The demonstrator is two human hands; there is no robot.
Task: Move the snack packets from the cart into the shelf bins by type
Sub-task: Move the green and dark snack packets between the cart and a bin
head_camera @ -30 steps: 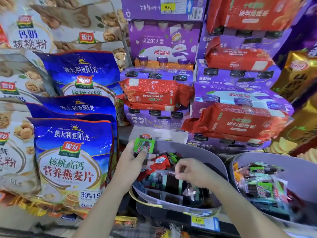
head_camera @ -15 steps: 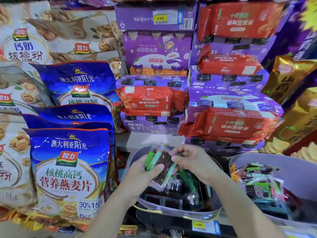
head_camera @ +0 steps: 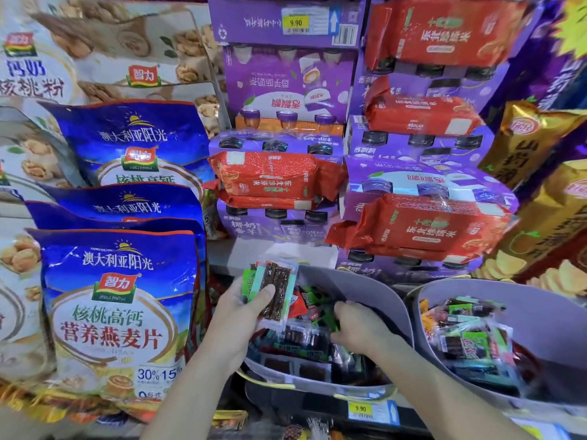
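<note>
Left hand (head_camera: 238, 315) is raised over the left edge of the left bin (head_camera: 359, 290). Its fingers are curled under a little stack (head_camera: 274, 293) and the thumb is pressed across the top one. At least two in there: a clear packet with dark strips on top and a green one peeking out behind.

Right hand (head_camera: 359, 328) is back-up inside the same bin with its fingers dug down into the loose packets (head_camera: 305, 336). Can't tell if it's actually got hold of one.

Two grey bins total, side by side on the near shelf. The right bin (head_camera: 546, 315) has packets in it too. Three blue bags (head_camera: 117, 312) show their fronts on the left. Two yellow 9.90 tags: far tag (head_camera: 295, 22) up top, near tag (head_camera: 360, 408) under the left bin.
</note>
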